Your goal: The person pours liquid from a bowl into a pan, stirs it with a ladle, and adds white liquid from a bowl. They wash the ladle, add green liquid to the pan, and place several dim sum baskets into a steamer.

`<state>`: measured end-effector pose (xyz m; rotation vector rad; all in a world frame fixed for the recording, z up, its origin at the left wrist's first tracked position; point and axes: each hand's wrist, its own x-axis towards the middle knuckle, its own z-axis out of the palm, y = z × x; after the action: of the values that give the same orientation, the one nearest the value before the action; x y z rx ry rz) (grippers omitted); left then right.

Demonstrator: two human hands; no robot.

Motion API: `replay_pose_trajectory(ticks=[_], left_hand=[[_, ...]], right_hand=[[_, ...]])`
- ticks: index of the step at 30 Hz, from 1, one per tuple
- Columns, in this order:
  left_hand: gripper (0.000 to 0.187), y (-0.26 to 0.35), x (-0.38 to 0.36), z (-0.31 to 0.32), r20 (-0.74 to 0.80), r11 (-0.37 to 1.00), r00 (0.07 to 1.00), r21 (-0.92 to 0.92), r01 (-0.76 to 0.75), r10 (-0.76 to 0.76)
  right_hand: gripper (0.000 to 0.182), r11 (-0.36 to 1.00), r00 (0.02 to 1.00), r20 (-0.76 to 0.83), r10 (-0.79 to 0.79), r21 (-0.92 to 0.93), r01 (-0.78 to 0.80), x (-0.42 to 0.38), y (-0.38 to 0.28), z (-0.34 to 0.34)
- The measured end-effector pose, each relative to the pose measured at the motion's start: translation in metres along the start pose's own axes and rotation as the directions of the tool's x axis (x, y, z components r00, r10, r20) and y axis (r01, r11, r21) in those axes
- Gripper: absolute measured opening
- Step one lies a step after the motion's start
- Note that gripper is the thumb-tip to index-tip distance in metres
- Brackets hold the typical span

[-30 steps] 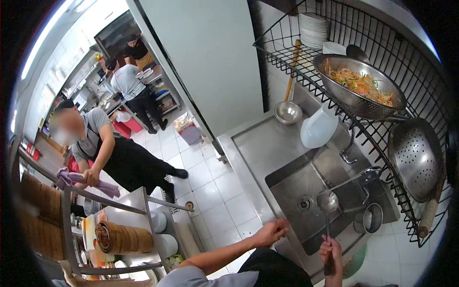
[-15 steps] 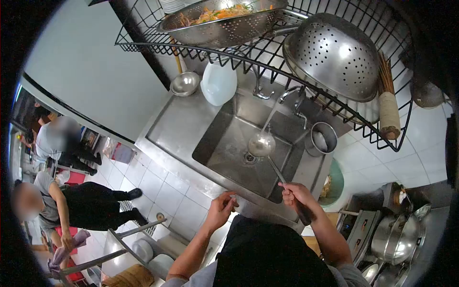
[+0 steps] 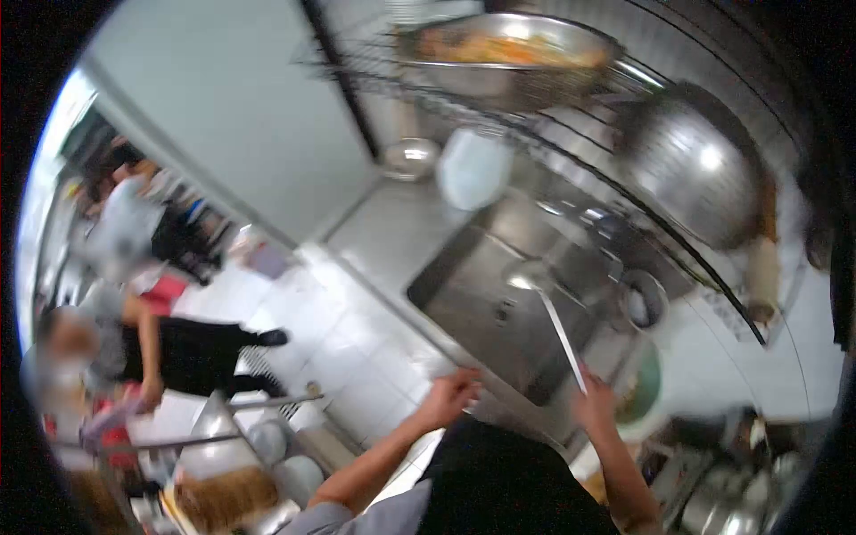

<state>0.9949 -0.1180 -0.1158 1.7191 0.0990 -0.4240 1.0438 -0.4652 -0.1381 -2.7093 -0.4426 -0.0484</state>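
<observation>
Ladle point(image 3: 560, 332) held near its handle's end by our right hand point(image 3: 596, 403), probably keeping fingers clear of the steel sink point(image 3: 473, 303) beneath; our left hand point(image 3: 450, 398), loosely curled, looks unladen beside the edge, above blurred white floor tiles point(image 3: 352, 352), a co-worker point(image 3: 183, 355) beyond
</observation>
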Motion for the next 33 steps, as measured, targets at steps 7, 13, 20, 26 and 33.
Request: replay_pose_trajectory(ticks=[7,13,20,26,33], left_hand=[[0.034,0.031,0.014,-0.01,-0.024,0.961,0.986,0.229,-0.154,0.163],[0.034,0.013,0.016,-0.011,0.01,0.979,0.987,0.124,-0.158,0.159],[0.031,0.022,0.011,-0.013,-0.004,0.988,0.995,0.118,-0.1,0.101],[0.031,0.021,0.006,-0.013,-0.001,0.991,0.995,0.083,-0.101,0.101],[0.033,0.037,0.011,0.005,0.111,0.993,0.994,-0.115,0.018,-0.005]], right_hand=[[0.061,0.949,0.894,0.335,0.296,-0.001,-0.314,0.029,-0.035,-0.015],[0.056,0.99,0.988,0.105,0.115,0.075,-0.123,0.026,-0.034,-0.003],[0.052,0.95,0.94,0.228,0.255,0.12,-0.287,0.041,-0.039,-0.021],[0.051,0.958,0.956,0.157,0.246,0.114,-0.265,0.029,-0.036,-0.008],[0.022,-0.329,0.594,0.801,0.077,0.583,-0.743,0.047,-0.031,-0.007]])
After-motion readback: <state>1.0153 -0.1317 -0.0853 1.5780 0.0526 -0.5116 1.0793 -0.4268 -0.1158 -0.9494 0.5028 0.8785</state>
